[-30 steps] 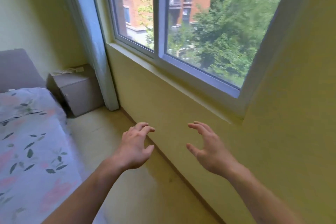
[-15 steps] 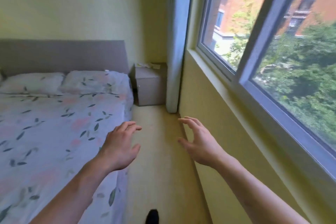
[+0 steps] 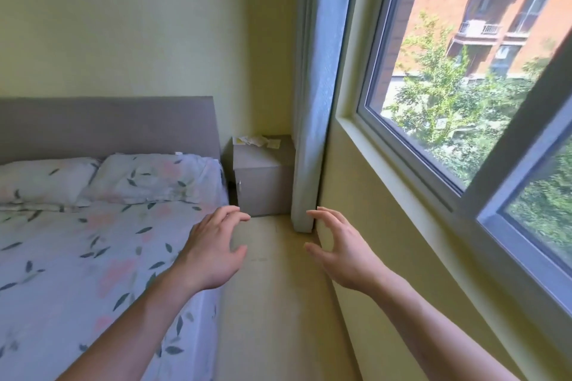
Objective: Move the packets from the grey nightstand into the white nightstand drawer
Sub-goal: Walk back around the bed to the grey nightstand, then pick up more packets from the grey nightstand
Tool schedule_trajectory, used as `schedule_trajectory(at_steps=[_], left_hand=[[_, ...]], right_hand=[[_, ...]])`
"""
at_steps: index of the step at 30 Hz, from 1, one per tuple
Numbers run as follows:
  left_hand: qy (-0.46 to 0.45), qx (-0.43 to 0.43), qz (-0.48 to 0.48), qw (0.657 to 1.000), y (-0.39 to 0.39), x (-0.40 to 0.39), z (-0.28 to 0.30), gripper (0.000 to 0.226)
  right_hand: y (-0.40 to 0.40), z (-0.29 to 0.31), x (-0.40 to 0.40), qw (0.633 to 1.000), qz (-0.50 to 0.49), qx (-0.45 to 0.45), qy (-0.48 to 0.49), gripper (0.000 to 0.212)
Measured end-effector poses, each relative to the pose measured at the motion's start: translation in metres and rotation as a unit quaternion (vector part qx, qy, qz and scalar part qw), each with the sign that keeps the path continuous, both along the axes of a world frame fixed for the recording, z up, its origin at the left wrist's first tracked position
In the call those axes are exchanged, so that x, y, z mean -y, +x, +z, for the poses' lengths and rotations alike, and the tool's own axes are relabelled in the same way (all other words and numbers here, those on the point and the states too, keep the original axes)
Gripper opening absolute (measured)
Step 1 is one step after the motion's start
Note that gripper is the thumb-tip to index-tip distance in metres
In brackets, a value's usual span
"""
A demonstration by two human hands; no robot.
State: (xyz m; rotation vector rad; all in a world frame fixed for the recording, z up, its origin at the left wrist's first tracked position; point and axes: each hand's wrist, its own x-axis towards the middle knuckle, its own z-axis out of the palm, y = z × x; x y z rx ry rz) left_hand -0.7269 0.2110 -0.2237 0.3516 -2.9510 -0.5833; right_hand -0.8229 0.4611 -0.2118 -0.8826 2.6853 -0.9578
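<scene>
I see the packets (image 3: 256, 141) atop the grey nightstand (image 3: 263, 178), straight ahead and well beyond both hands; left hand (image 3: 213, 252) and right hand (image 3: 339, 252) empty, fingers loosely spread, about equally near.

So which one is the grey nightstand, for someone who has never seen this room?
Start at the bed with its grey headboard. In the far corner, between the head of the bed and the long curtain by the window, stands a small boxy cabinet: the grey nightstand. It is the only cabinet in view, and pale packets lie scattered on its top.
</scene>
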Motion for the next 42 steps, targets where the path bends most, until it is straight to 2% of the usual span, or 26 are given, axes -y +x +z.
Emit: schedule_trajectory(at_steps=[8, 15, 26, 35, 42], left_hand=[[-0.002, -0.003, 0.003, 1.0, -0.152, 0.054, -0.008, 0.051], [0.001, 0.021, 0.047, 0.999, -0.28, 0.119, -0.01, 0.052], [0.03, 0.031, 0.115, 0.992, -0.426, 0.224, -0.025, 0.05], [0.029, 0.034, 0.095, 0.995, -0.572, 0.358, -0.049, 0.053], [0.03, 0.073, 0.031, 0.996, -0.697, 0.432, -0.072, 0.054]], right_hand=[[-0.157, -0.016, 0.078, 0.999, 0.036, -0.008, -0.008, 0.061], [-0.314, -0.021, 0.153, 0.997, 0.074, 0.015, -0.023, 0.06], [-0.495, -0.036, 0.279, 0.99, 0.139, 0.037, 0.006, 0.062], [-0.632, -0.062, 0.39, 0.993, 0.099, 0.049, 0.033, 0.062], [-0.721, -0.085, 0.446, 0.994, 0.044, 0.095, 0.027, 0.062]])
